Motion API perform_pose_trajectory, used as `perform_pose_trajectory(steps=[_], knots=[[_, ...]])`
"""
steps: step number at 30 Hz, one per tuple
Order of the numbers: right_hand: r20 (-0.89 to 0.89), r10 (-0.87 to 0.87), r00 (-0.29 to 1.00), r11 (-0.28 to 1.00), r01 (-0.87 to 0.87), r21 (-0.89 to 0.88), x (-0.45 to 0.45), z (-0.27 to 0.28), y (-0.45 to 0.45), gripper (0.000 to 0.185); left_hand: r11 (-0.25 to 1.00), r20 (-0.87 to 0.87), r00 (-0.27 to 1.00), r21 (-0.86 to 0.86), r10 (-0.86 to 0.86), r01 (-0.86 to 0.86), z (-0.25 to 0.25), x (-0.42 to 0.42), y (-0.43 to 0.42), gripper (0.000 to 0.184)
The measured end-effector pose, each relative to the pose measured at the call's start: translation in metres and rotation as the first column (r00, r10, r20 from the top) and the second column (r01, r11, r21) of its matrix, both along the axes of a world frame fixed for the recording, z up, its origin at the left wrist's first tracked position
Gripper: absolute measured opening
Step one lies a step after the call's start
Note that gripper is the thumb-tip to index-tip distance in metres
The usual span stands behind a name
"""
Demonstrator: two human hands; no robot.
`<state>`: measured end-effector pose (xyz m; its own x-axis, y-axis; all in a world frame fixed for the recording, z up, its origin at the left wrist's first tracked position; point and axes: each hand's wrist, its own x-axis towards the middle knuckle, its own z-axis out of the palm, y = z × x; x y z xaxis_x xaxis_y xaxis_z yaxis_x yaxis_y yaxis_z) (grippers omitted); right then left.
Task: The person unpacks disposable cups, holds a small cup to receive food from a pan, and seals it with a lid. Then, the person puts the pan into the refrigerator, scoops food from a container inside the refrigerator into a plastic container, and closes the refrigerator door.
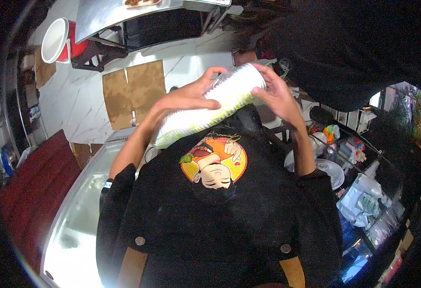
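Stack (210,108): in the head view, white nested pieces with green print, partly in clear plastic, held aslant across 2 hands above the black apron, its round end up to the right.
Left hand (191,96): partly open and curved round the stack, thumb across the near side, fingers at the far side by the plastic.
Right hand (277,96): partly open, cupped at the round end, thumb on the near edge, fingers over the far edge.
Apron (186,225): black, with a round cartoon print (213,163), 2 metal studs and 2 tan straps.
Floor (181,69): pale tiles, with 2 brown sheets (145,86) side by side beyond the left arm.
Bucket (55,41): red and white, upper left, near the metal tabletop (105,19).
Case (78,221): glass-topped and brightly lit, lower left.
Packages (364,199): at the right, beyond the right arm.
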<state>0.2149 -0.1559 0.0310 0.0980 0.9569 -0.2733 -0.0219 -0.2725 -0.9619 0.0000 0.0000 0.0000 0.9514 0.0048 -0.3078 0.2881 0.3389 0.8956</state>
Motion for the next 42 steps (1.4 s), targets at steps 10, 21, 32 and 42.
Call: perform_pose_trajectory(steps=[10, 21, 32, 42], knots=[[0.281, -0.254, 0.925, 0.965, 0.263, 0.008, 0.006, -0.005, -0.016, 0.021, 0.956, 0.019, 0.967, 0.147, 0.253, -0.253, -0.016, 0.012, -0.023, 0.034], [0.146, -0.12, 0.982, 0.991, 0.127, -0.039, 0.01, -0.02, 0.004, 0.014, 0.987, 0.037, 0.987, -0.006, 0.159, -0.159, -0.016, 0.0, -0.019, 0.066], [0.152, 0.053, 0.987, 0.995, -0.038, -0.096, 0.008, -0.03, 0.01, 0.039, 0.955, 0.046, 0.985, 0.242, 0.164, -0.17, -0.009, 0.001, -0.024, 0.088], [0.182, 0.072, 0.981, 0.993, -0.087, 0.075, 0.012, -0.015, 0.011, 0.075, 0.895, 0.089, 0.968, 0.369, 0.235, -0.251, -0.008, 0.015, -0.03, 0.073]])
